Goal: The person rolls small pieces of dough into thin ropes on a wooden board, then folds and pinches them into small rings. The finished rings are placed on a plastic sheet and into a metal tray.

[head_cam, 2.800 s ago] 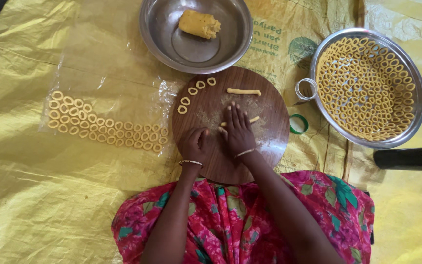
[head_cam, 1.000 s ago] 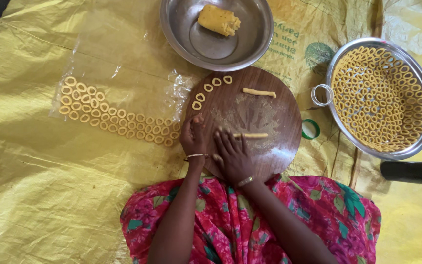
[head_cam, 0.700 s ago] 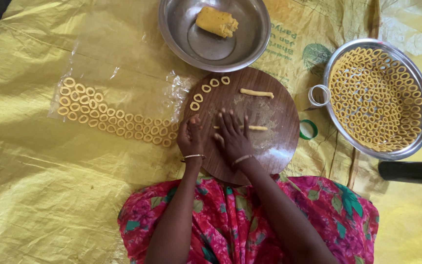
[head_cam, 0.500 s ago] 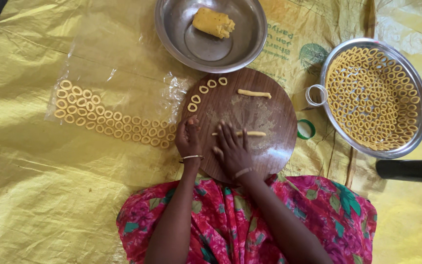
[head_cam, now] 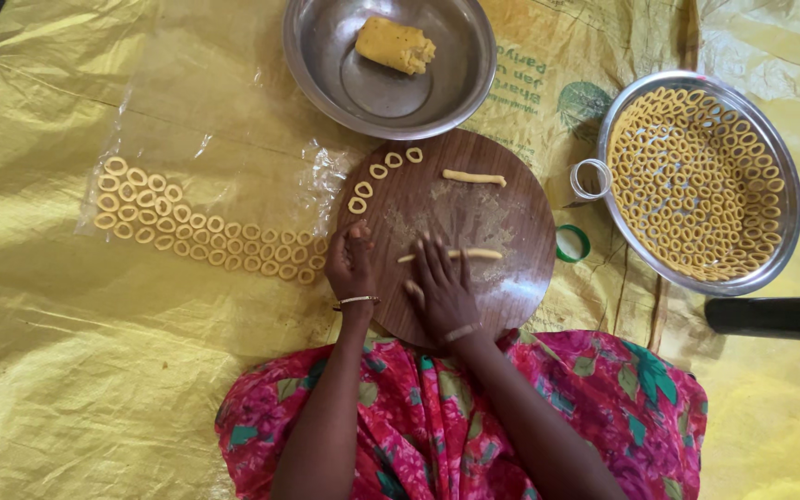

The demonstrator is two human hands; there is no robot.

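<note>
My right hand (head_cam: 441, 289) is lying flat, fingers (head_cam: 433, 256) spread and pressing on a thin dough rope (head_cam: 463, 254) whose long axis is running left to right across the round wooden board (head_cam: 511, 222). My left hand (head_cam: 352, 264) is resting at the board's left edge, fingers together, holding nothing.

Two hands, the left hand (head_cam: 352, 264) and the right hand (head_cam: 442, 289), are resting on one round wooden board (head_cam: 502, 218). Two dough sticks (head_cam: 474, 177) and four dough rings (head_cam: 380, 171) are lying on it. One steel bowl (head_cam: 326, 65) is holding one dough lump (head_cam: 394, 44).
</note>
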